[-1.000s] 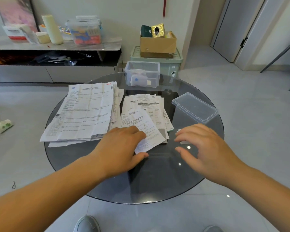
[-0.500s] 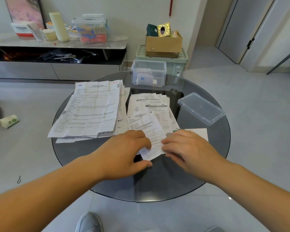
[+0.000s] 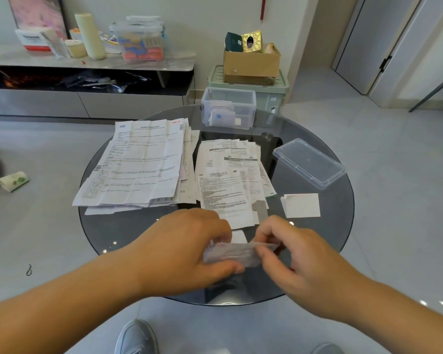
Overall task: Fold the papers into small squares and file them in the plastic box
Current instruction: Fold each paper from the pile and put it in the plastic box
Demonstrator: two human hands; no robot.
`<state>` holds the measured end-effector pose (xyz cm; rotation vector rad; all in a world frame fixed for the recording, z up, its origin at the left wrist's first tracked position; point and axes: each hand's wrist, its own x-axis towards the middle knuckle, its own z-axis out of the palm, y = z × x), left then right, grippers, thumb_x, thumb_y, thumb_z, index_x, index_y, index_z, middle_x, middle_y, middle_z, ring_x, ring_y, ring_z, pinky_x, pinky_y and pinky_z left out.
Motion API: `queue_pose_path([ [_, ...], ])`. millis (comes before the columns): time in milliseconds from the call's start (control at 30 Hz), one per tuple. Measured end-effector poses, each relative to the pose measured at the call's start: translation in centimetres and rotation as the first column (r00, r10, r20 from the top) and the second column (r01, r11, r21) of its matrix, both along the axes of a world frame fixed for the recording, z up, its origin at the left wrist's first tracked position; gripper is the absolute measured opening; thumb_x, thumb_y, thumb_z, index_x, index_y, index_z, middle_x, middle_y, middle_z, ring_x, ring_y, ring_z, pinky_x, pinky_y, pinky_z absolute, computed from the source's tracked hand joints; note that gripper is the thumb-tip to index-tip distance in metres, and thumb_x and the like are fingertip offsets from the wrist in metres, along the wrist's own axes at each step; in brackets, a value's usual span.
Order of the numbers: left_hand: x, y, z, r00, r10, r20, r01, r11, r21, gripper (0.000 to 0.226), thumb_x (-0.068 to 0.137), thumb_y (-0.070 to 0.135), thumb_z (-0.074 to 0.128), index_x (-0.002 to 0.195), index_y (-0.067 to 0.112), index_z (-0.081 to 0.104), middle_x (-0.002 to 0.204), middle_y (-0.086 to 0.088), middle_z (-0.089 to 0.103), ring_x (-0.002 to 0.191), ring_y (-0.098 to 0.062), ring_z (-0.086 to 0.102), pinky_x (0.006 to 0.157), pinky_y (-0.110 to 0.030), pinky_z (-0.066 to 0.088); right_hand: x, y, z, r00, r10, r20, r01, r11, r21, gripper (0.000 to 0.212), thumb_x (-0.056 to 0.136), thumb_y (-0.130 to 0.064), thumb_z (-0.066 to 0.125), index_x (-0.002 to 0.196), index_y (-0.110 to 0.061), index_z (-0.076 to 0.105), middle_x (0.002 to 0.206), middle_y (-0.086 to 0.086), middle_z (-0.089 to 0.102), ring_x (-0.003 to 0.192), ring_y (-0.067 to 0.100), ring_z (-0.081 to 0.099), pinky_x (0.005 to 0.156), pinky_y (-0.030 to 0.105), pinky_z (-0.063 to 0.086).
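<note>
A small printed paper slip [image 3: 232,254] hangs lifted over the near part of the round glass table [image 3: 113,231], blurred by motion. My left hand [image 3: 187,249] pinches its left end and my right hand [image 3: 289,251] pinches its right end. Two piles of unfolded papers lie behind: a large-sheet pile [image 3: 138,164] at the left and a smaller pile [image 3: 230,180] in the middle. A folded white square [image 3: 302,205] rests at the right. The clear plastic box [image 3: 228,108] stands open at the table's far edge with folded papers inside.
The box's clear lid [image 3: 308,163] lies at the table's right. Behind the table stand a green bin [image 3: 269,95] with a cardboard carton [image 3: 251,62] on top and a low cabinet [image 3: 87,65] with clutter. My shoes show below.
Both hands took the top slip off the middle pile and lifted it toward me. My right hand came in from the right, uncovering the folded white square.
</note>
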<state>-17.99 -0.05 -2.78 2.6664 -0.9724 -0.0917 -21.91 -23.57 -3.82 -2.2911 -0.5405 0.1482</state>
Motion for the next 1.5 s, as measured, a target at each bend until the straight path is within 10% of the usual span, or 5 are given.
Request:
queue_pose_path([
  [200,0.1,0.0,-0.9,0.982,0.148,-0.12,-0.14,0.988,0.071,0.04,0.083,0.069,0.06,0.106,0.036,0.062,0.098,0.018,0.056,0.092,-0.004,0.054,0.077,-0.02,0.05,0.6,0.8,-1.5,0.988,-0.098,-0.116,0.096,0.995,-0.023,0.007,0.097,-0.037,0.059,0.1,-0.036,0.053,0.1,-0.025,0.064,0.088,-0.004,0.062,0.067,0.016,0.053],
  [567,0.5,-0.4,-1.8,0.938,0.306,-0.161,-0.293,0.951,0.1,0.052,0.076,0.075,0.065,0.109,0.039,0.043,0.107,0.014,0.049,0.1,-0.008,0.05,0.085,-0.025,0.051,1.8,2.2,-2.3,0.977,-0.214,0.01,0.21,0.945,-0.252,0.07,0.075,-0.059,0.077,0.13,-0.042,0.038,0.13,-0.021,0.043,0.12,0.006,0.042,0.1,0.029,0.048],
  [800,0.1,-0.8,-1.5,0.941,0.311,-0.134,-0.289,0.943,0.165,0.064,0.072,0.075,0.069,0.112,0.036,0.038,0.119,0.01,0.047,0.105,-0.01,0.045,0.091,-0.029,0.051,0.3,2.4,-1.8,0.986,-0.038,0.161,0.089,0.943,-0.32,0.038,0.088,-0.05,0.069,0.121,-0.037,0.056,0.118,-0.022,0.036,0.116,0.001,0.031,0.096,0.015,0.039],
  [1133,-0.1,0.1,-0.8,0.984,-0.07,-0.163,0.095,0.984,0.151,0.065,0.073,0.074,0.069,0.127,0.042,0.052,0.12,0.02,0.037,0.11,-0.002,0.033,0.1,-0.022,0.038,0.3,0.3,-1.7,0.958,0.238,0.162,-0.154,0.899,-0.409,0.032,0.095,-0.049,0.047,0.112,-0.037,0.071,0.119,-0.017,0.054,0.111,0.004,0.045,0.092,0.025,0.042],
  [1500,-1.6,0.9,-2.6,0.962,-0.271,-0.024,0.272,0.956,0.11,0.05,0.079,0.063,0.069,0.122,0.039,0.063,0.12,0.015,0.049,0.107,-0.006,0.046,0.09,-0.025,0.046,-0.4,-0.9,-2.4,0.937,0.302,0.177,-0.224,0.906,-0.359,0.051,0.079,-0.07,0.066,0.113,-0.033,0.065,0.134,-0.02,0.056,0.132,0.0,0.042,0.109,0.02,0.035],
])
